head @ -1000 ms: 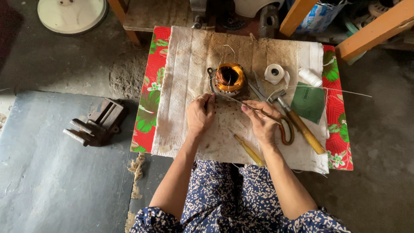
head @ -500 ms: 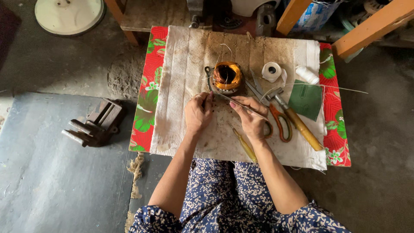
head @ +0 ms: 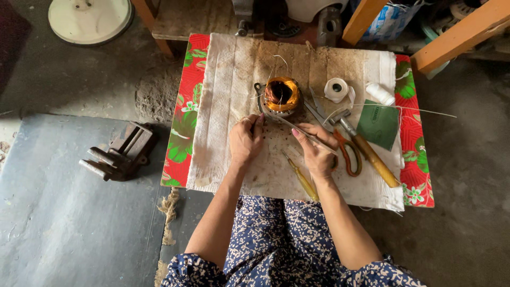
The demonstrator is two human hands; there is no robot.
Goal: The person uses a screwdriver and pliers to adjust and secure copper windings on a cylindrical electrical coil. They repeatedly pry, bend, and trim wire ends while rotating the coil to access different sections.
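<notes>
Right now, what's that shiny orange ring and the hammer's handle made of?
The ring looks like wound copper wire: glossy orange-brown strands, loose ends sticking out. The hammer handle looks like wood, smooth and yellowish-brown, probably varnished.

On the worktop (head: 212,154), the wound coil (head: 281,94) sits just beyond my two hands. The tape roll (head: 336,89) lies to its right, the hammer (head: 366,151) and scissors (head: 345,151) right of my right hand (head: 316,154), the screwdriver (head: 300,175) between my wrists. The vise (head: 119,153) rests on the floor to my left.
</notes>
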